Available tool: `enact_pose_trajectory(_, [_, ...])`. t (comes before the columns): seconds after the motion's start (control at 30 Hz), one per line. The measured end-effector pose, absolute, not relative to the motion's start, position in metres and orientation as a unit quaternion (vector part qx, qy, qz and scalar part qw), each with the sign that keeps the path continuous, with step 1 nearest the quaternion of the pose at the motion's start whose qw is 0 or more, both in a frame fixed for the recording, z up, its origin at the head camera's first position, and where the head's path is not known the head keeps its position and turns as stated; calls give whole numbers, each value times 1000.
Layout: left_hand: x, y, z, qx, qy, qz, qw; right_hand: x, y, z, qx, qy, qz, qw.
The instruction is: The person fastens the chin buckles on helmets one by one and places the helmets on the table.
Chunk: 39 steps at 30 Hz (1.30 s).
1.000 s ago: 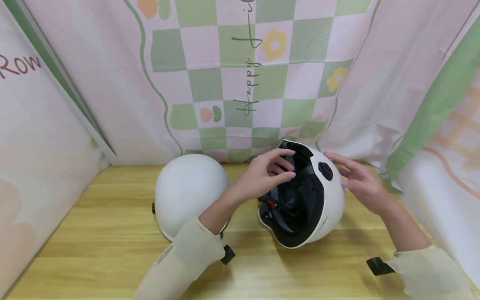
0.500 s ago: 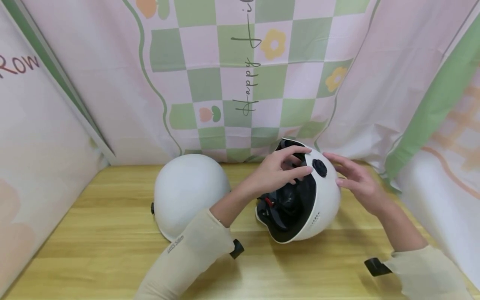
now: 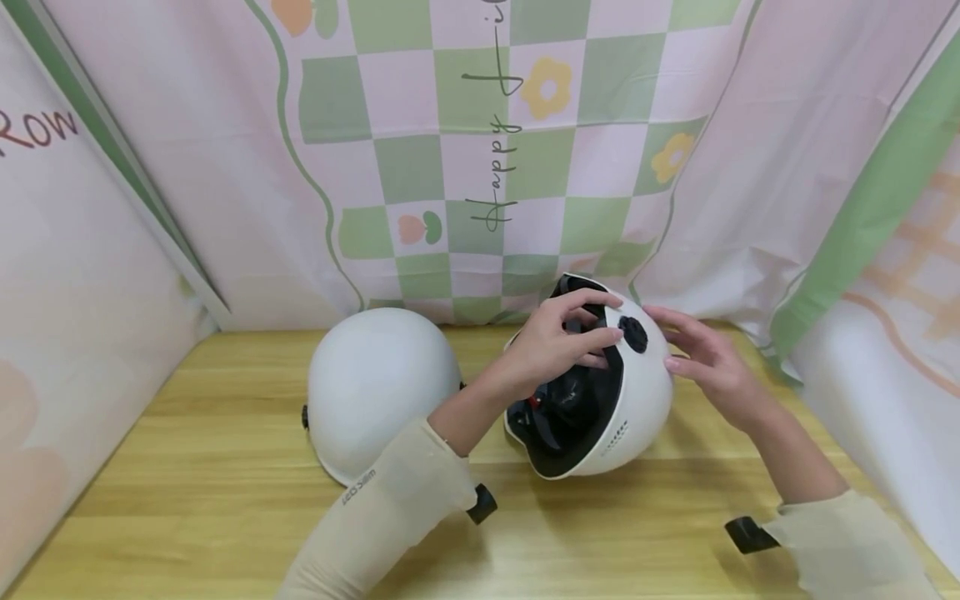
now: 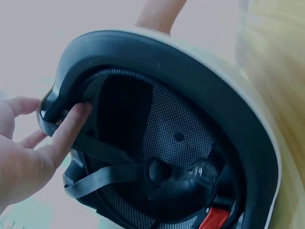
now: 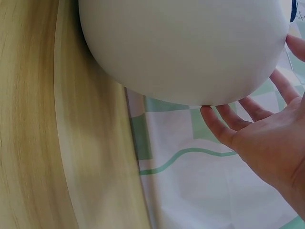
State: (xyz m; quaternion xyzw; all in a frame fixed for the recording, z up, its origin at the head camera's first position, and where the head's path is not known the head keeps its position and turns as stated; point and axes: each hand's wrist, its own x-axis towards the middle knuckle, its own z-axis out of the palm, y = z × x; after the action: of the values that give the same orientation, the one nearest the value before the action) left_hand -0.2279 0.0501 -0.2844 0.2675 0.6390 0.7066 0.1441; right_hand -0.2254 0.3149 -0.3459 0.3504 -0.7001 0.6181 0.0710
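A white half helmet [image 3: 641,408] lies tipped on its side, its dark-lined opening facing left. My left hand [image 3: 551,337] grips the rim beside a round black knob [image 3: 633,334], with thumb and index finger outside and other fingers inside. In the left wrist view, one finger of the left hand [image 4: 28,157] reaches past the rim into the lining. A chin strap [image 4: 107,180] and a red buckle part [image 4: 215,218] show inside. My right hand [image 3: 712,367] touches the outer shell with spread fingertips, also seen in the right wrist view against the helmet's smooth shell [image 5: 186,47].
A second white helmet [image 3: 378,387] sits dome up on the wooden table [image 3: 187,467], left of my left forearm. Behind hangs a checkered curtain [image 3: 480,167]. Curtains also stand at both sides. Black bands [image 3: 750,535] stick out from the sleeves.
My left hand has moved right from in front of the helmet's opening onto its rim. The helmet has shifted slightly left and turned, and the right hand has followed it.
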Motion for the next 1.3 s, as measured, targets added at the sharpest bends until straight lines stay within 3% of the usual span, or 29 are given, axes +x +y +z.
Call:
enact_pose_trajectory(0.77, [-233, 37, -298, 136, 493, 854, 92, -222, 320, -337, 330, -697, 631, 89])
enact_pose_trajectory(1.3, [-241, 31, -324, 95, 410, 902, 97, -226, 352, -358, 273, -714, 644, -10])
